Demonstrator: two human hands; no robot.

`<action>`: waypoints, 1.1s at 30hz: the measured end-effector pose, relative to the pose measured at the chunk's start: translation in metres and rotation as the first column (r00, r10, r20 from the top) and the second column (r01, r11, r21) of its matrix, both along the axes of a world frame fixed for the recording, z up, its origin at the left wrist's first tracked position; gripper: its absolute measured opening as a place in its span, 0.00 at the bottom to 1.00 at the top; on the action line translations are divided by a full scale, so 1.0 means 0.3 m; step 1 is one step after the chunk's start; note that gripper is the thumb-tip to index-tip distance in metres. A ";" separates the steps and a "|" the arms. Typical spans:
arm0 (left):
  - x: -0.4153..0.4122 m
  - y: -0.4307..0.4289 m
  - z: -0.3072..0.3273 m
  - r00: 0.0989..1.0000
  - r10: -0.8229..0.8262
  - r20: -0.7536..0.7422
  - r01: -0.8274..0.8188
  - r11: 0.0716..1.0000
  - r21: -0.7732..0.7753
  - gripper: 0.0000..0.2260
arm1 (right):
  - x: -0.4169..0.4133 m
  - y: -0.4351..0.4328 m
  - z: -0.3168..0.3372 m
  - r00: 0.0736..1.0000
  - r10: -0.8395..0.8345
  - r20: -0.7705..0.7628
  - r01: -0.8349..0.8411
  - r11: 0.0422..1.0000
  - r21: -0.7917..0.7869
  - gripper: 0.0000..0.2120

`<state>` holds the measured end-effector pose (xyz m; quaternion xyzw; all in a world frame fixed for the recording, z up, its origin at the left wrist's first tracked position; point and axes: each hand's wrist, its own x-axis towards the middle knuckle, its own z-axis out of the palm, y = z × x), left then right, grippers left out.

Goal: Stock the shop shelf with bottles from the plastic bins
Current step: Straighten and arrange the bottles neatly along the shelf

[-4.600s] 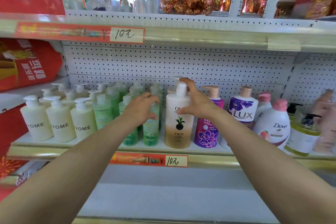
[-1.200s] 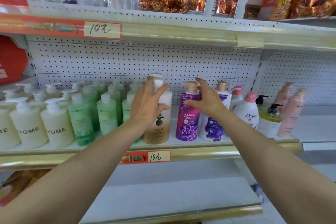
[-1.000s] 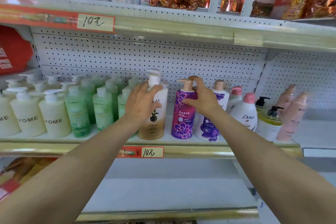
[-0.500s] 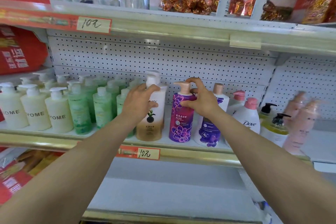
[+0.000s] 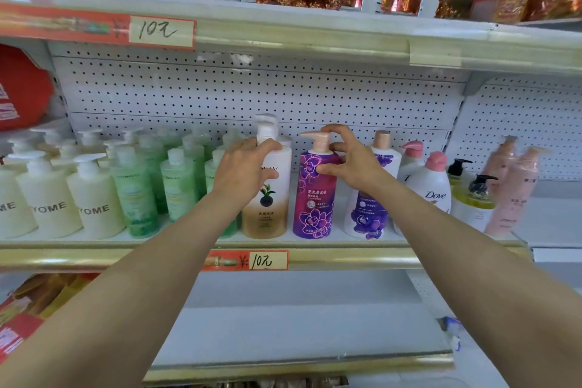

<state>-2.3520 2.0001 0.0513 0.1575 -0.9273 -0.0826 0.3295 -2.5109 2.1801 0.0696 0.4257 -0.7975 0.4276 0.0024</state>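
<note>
A: Purple bottle [image 5: 313, 195] stands upright at the front of the shelf [image 5: 346, 257], between the cream-and-gold bottle [image 5: 267, 198] and a white-and-purple one [image 5: 368, 208].

B: Hands?

A: Right hand [image 5: 349, 161] pinches it at the shoulder, thumb on the front, fingers curled around the pump neck. Left hand [image 5: 244, 172] is wrapped round the cream-and-gold bottle's upper body, gripping it.

B: Step?

A: Facing up, I'd say. Turn labels square to the front, keep the bases flat (tall and narrow, likely tippy). Both forearms reach up and forward, wrists slightly bent in.
</note>
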 end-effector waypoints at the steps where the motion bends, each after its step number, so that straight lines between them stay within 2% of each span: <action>1: 0.000 -0.004 0.001 1.000 -0.005 0.001 0.005 1.000 0.003 0.22 | 0.001 0.000 0.002 1.000 0.005 0.003 -0.005 1.000 0.000 0.34; 9: 0.000 -0.007 0.003 0.999 -0.021 -0.025 0.020 1.000 -0.010 0.22 | 0.009 0.003 0.024 1.000 0.029 0.010 -0.029 0.998 0.055 0.35; 14: -0.018 0.011 0.016 0.999 0.001 0.054 -0.001 1.000 -0.005 0.25 | 0.022 0.003 0.016 1.000 0.004 0.008 -0.004 1.000 0.020 0.35; 17: -0.045 0.034 0.019 0.999 0.033 0.029 -0.035 0.997 0.074 0.25 | 0.029 0.001 0.003 0.998 -0.045 -0.033 0.045 0.999 -0.010 0.35; 24: -0.064 0.059 0.008 0.991 0.045 -0.124 -0.008 0.959 0.282 0.15 | 0.011 0.012 0.022 0.998 -0.012 -0.059 0.014 1.000 0.023 0.33; 33: -0.084 0.076 0.004 0.981 0.056 -0.187 0.010 0.943 0.332 0.14 | -0.033 0.010 0.034 0.996 0.045 -0.081 -0.039 0.996 0.076 0.35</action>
